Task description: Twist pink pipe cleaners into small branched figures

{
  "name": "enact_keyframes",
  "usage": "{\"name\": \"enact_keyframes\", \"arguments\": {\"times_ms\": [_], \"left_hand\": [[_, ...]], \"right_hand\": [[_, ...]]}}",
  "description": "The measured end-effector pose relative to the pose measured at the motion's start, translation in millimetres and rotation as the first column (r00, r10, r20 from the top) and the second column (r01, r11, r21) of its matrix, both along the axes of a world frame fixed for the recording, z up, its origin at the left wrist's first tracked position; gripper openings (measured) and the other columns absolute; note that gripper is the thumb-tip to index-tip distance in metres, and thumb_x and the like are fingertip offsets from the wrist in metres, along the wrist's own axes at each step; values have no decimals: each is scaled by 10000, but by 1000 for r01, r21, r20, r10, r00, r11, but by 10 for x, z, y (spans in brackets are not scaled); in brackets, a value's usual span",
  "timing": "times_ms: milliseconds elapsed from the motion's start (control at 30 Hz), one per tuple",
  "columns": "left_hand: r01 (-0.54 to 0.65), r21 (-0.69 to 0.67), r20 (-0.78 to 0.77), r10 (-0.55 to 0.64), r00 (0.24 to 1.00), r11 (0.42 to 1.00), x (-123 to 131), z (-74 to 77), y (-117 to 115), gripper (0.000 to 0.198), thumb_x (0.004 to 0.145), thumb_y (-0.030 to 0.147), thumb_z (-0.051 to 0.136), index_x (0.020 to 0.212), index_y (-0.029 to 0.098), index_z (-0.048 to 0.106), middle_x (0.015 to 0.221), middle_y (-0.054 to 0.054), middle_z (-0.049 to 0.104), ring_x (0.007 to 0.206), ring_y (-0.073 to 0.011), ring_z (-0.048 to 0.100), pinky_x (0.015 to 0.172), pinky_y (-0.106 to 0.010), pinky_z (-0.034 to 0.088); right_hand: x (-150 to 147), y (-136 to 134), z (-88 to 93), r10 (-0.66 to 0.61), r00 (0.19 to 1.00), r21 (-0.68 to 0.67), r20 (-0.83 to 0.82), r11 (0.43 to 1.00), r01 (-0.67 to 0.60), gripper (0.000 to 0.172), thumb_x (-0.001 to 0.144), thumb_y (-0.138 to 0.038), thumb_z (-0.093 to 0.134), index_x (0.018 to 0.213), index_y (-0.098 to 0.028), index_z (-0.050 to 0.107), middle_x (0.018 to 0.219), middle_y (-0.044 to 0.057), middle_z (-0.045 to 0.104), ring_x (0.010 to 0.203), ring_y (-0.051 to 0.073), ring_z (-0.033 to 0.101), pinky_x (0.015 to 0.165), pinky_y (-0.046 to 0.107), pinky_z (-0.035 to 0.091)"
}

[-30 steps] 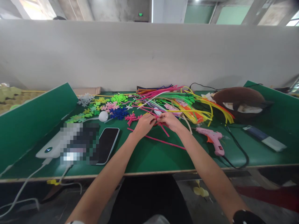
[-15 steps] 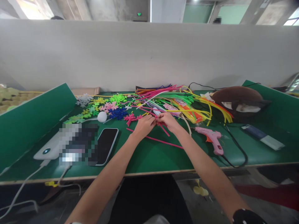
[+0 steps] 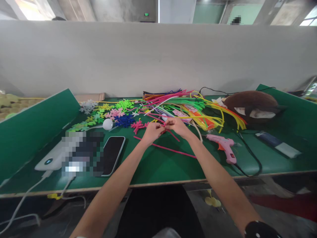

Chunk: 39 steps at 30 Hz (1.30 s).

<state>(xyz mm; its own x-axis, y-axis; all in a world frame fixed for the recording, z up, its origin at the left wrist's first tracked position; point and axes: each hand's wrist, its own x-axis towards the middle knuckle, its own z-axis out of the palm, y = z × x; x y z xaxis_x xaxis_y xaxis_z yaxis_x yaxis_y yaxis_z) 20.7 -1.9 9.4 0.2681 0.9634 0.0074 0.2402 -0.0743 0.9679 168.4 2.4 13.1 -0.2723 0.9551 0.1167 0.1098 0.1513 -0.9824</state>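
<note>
My left hand (image 3: 154, 132) and my right hand (image 3: 177, 127) meet over the middle of the green table, fingers pinched on a deep-pink pipe cleaner (image 3: 174, 135). One end of it slants out below my right fingers; the part between the fingertips is mostly hidden. A long straight pink pipe cleaner (image 3: 170, 149) lies on the table under my wrists. Just left of my left hand sits a finished-looking pink snowflake shape (image 3: 137, 126). Beyond the hands spreads a pile of loose pipe cleaners (image 3: 173, 99) in many colours.
Several coloured snowflake shapes (image 3: 124, 121) and a white ball (image 3: 107, 124) lie at the left, behind a phone (image 3: 113, 155) and a white power bank (image 3: 53, 155). To the right are a pink glue gun (image 3: 224, 145) with its black cord and a brown rounded object (image 3: 251, 104). Green side panels (image 3: 37, 132) bound the table.
Both hands stay together on the pink pipe cleaner, with small shifts of the fingers. My left hand has turned slightly, its fingers drawn a little lower. The view has moved slightly.
</note>
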Motion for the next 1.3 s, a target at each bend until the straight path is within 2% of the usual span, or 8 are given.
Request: {"name": "enact_keyframes", "arguments": {"times_ms": [233,433,567,833,1033,1167,1233,1300], "left_hand": [[342,-573,503,-9,864,745,-110,179,5,260,822,75,413,577,105,492,439,86,320,314,30,211,310,-95,122],[56,-159,231,-18,973,986,-70,135,-58,151,740,146,561,594,108,565,481,29,505,365,-21,395,350,-144,269],[-18,69,-21,19,1000,997,-26,74,-67,189,731,186,547,551,129,553,425,39,481,351,-50,412,364,-173,282],[81,-351,277,21,961,933,-42,123,-37,223,784,121,480,562,117,490,409,64,363,306,0,252,316,-139,133],[383,-577,585,38,810,721,-146,185,20,307,882,102,313,601,136,432,438,95,219,307,-2,159,293,-105,104],[262,-426,468,-36,883,866,-112,168,-22,245,866,153,380,655,126,502,454,79,279,337,-18,221,329,-132,160],[86,-137,234,-51,971,987,-74,126,-55,206,835,203,452,665,131,542,474,50,384,384,-43,316,377,-167,226],[15,246,-49,-3,999,969,-47,68,-73,164,784,191,508,633,144,550,504,33,450,446,-66,369,449,-195,275]], "right_hand": [[13,-14,43,122,990,101,-72,988,-115,109,655,-250,645,665,-165,577,617,-26,582,604,102,531,637,259,412],[-2,11,4,-3,996,55,-92,998,8,121,618,-247,666,650,-163,585,579,-21,594,578,118,541,617,270,416],[-6,26,-25,-62,997,19,-46,998,63,116,597,-235,661,626,-156,582,553,-21,586,550,117,529,601,274,405],[-21,37,-28,-50,999,46,-13,998,51,108,603,-233,645,639,-154,581,593,-17,589,582,119,529,617,275,391],[-34,22,-19,-44,997,133,-65,990,52,129,637,-270,646,655,-165,575,593,-24,561,585,111,507,613,268,386],[-46,20,-26,-103,987,117,-124,986,118,156,614,-290,663,640,-168,569,569,-23,564,563,110,501,598,266,383],[-43,19,-30,-117,982,50,-151,991,126,157,591,-279,671,617,-166,563,551,-26,562,532,103,486,576,262,372],[-36,15,-28,-114,974,-38,-195,993,109,153,557,-256,677,591,-164,559,525,-32,552,504,98,475,554,258,360]]}}
